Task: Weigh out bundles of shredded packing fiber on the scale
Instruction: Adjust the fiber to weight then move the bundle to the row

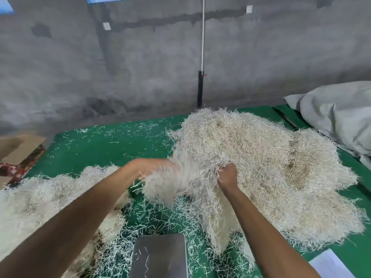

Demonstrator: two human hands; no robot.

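Observation:
A big heap of pale shredded fiber (271, 167) covers the right half of the green table. Both my hands grip one clump of fiber (186, 183) lifted off the heap's left edge, with strands hanging down from it. My left hand (148, 167) holds the clump's left side, partly buried in it. My right hand (227, 175) is closed on its right side. The scale's steel plate (160, 255) lies near the front edge below the clump, bare but for a few stray strands.
A second fiber pile (46, 199) lies at the left under my left forearm. Loose strands litter the green table (112, 145). A grey sack (337, 115) sits at the far right, cardboard (18, 147) at the left, white paper (331, 265) at the front right. A concrete wall stands behind.

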